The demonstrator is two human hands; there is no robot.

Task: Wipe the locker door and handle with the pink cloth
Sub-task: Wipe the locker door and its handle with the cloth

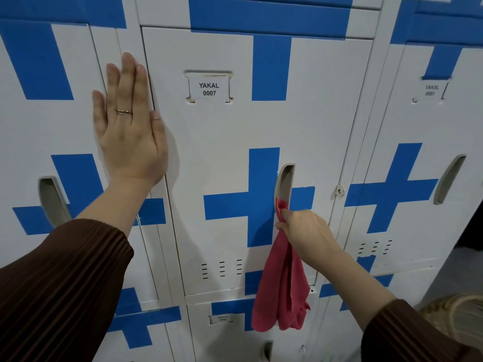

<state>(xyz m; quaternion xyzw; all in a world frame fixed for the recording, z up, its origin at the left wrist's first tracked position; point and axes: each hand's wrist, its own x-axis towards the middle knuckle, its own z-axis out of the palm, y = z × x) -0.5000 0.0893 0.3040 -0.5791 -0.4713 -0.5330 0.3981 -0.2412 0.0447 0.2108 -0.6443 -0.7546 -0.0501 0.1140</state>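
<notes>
Flanking the white metal locker door [230, 152] with blue tape crosses are matching lockers [423, 121] on both sides, with a small metal lock hasp [339, 190] at its right edge, vent slots [221, 269] low down and a woven straw item [454, 317] bottom right. The left hand [130, 131], ring [123, 111] on, fingers straight and together, lies flat over the door's left seam. The card label [209, 89] reads "YAKAL 0007". The right hand [303, 228] pinches the pink cloth [279, 291], top end tucked in the lower end of the grey recessed handle [285, 184]; the rest hangs bunched past the door's bottom edge.
</notes>
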